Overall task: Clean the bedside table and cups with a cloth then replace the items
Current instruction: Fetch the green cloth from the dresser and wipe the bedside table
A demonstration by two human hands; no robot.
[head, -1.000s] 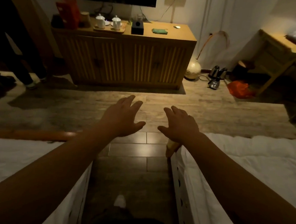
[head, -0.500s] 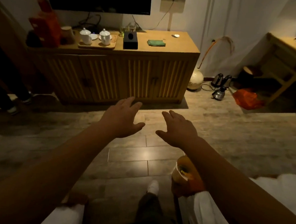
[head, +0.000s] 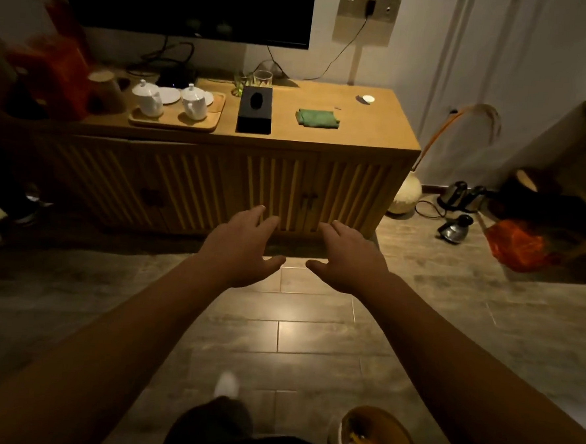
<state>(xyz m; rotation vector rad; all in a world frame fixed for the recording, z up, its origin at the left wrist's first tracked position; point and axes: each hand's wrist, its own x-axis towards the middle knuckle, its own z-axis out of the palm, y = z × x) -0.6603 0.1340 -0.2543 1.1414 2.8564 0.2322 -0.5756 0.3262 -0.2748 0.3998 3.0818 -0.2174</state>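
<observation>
Head view, left hand [head: 240, 249] and right hand [head: 349, 259] both spread and empty above the floor, green cloth [head: 318, 118] folded on the wooden bench [head: 369, 130], two white lidded cups [head: 170, 101] on a tray [head: 174, 120] at its left, black tissue box [head: 254, 111] between tray and cloth

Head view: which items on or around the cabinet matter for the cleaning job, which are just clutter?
Job:
green cloth
two white lidded cups on wooden tray
cabinet top

Lying about:
black tissue box
kettles on floor
orange bag

Looks like we're in a dim hotel-type bedroom: wall TV [head: 184, 6] over a wooden cabinet [head: 225, 180], tea tray [head: 176, 120], tissue box [head: 255, 109], kettles [head: 463, 198] on the floor.
</observation>
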